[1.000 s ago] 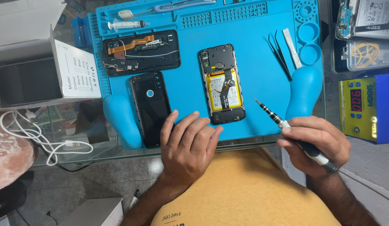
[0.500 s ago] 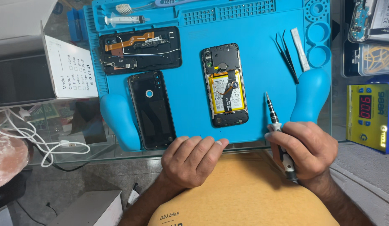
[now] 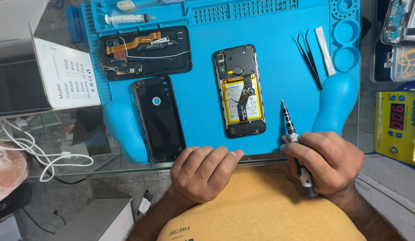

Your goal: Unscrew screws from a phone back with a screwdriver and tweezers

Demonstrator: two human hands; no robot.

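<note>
right hand (image 3: 325, 163) gripping screwdriver (image 3: 293, 138), left hand (image 3: 203, 172) beside opened phone (image 3: 239, 90)

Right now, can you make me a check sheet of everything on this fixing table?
Surface: blue repair mat on a glass table.
Job's things: opened phone with its battery showing; screwdriver.
Clutter: black back cover, second opened phone shell, tweezers, syringe.
Grippers: left hand rests empty at the mat's edge; right hand grips the screwdriver.
Cables: white cable coiled at left.
Surroundings: white box, yellow meter.
</note>
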